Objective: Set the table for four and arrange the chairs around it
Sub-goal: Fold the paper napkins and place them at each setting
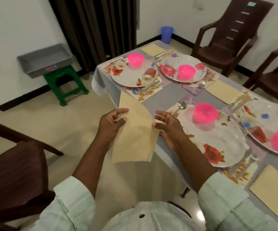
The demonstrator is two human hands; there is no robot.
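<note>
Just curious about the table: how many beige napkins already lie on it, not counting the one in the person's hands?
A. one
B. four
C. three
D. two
C: napkins lie at the far corner, at the right edge and at the near corner of the table; a fourth napkin is held by both hands off the table.

White walls (14, 22), dark curtain (93, 22), green stool (64, 84)

Both forearms reach forward from pale rolled sleeves (71, 202). The left hand (113, 124) pinches a beige napkin (135, 135) between thumb and curled fingers; the right hand (168, 127) pinches its opposite edge, other fingers loosely spread.
</note>
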